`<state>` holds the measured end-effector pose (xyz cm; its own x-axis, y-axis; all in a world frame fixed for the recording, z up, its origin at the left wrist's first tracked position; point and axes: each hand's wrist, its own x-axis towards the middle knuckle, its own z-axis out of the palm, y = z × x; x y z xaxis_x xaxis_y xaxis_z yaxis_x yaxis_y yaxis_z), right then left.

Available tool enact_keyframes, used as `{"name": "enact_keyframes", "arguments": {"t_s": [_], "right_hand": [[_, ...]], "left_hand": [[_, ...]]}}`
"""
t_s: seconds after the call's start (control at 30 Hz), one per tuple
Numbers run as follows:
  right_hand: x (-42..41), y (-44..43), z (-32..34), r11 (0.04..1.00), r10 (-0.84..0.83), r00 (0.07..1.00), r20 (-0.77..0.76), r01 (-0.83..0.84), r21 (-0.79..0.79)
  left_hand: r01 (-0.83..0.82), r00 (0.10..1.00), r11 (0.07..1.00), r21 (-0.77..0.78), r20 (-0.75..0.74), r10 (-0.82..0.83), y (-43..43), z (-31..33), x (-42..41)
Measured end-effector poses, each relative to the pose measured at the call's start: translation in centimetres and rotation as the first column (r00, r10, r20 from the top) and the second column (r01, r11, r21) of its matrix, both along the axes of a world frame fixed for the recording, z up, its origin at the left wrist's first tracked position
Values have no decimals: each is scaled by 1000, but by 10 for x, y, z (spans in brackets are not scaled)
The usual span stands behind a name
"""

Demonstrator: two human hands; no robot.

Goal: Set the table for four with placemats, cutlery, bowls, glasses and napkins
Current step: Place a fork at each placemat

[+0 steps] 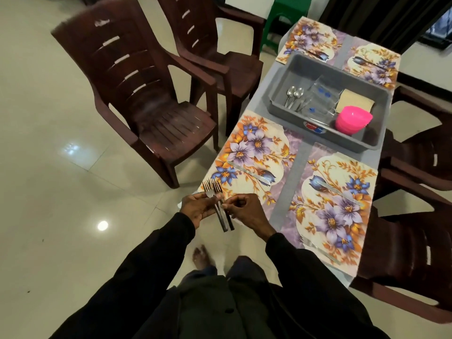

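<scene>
Holding a bunch of forks (pixel 223 221) just off the near-left corner of the bench (pixel 300 152), the left hand (pixel 195 207) has its fingers (pixel 204 195) curled round the handles. The right hand (pixel 247 211) comes in from the other side, and its fingers (pixel 232 204) seem to pinch one handle between thumb and forefinger, probably to draw a single fork out.

The forks point away from the person, tines up over the corner of the nearest placemat (pixel 259 152) and handles back toward the body. That placemat lies ahead and to the right of them, so the right hand is the nearer one for setting a fork down. A knife (pixel 249 172) already lies slantwise across it, and the fork's long axis runs roughly crosswise to the knife, so it would need turning to lie alongside.

Further along the bench, a grey tub (pixel 288 69) holds spoons (pixel 293 94), glasses (pixel 320 94), napkins (pixel 355 101) and pink bowls (pixel 352 121), none laid out yet.
</scene>
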<state>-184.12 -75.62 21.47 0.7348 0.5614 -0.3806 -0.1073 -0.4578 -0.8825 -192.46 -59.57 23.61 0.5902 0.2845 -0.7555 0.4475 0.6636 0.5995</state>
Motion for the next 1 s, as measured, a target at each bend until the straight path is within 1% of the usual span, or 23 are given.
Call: {"name": "enact_keyframes", "arguments": {"t_s": [0.1, 0.2, 0.3, 0.43, 0.53, 0.6, 0.67, 0.77, 0.87, 0.9, 0.93, 1.0], "right_hand": [[9, 15, 5, 1000, -10, 999, 49, 10, -3], [28, 24, 7, 999, -52, 997, 48, 52, 6], [55, 30, 10, 986, -167, 985, 32, 167, 11], [102, 28, 0, 932, -360, 930, -79, 362, 10], [139, 30, -13, 859, -503, 850, -157, 511, 15], [163, 33, -17, 791, -597, 766, -238, 611, -20], [185, 37, -22, 716, -677, 677, -287, 696, -47], [216, 39, -31, 636, -759, 589, -279, 761, -124], [247, 40, -34, 627, -767, 557, -317, 755, -192], [256, 44, -32, 594, -792, 521, -319, 778, -204], [265, 48, -32, 539, -826, 469, -313, 820, -193], [275, 56, -36, 441, -862, 359, -357, 879, -182]], "left_hand": [[7, 1000, 1000, 6, 4, -7, 21, 2, 12], [16, 999, 1000, -17, 29, -16, 40, 4, 30], [33, 999, 999, -42, 19, -32, 62, 1, 56], [59, 998, 998, -17, 8, -59, 88, -5, 96], [105, 994, 994, -11, 22, -104, 108, -8, 123], [123, 992, 992, -15, 19, -123, 122, -10, 142], [142, 990, 990, -16, 11, -142, 134, -9, 161], [191, 982, 982, -3, 0, -191, 146, -8, 186], [234, 972, 972, 16, -9, -234, 156, -10, 210], [243, 970, 970, 14, -11, -243, 159, -12, 218], [249, 968, 968, 8, -18, -249, 160, -13, 225], [260, 965, 966, 0, -35, -260, 164, -17, 236]]}}
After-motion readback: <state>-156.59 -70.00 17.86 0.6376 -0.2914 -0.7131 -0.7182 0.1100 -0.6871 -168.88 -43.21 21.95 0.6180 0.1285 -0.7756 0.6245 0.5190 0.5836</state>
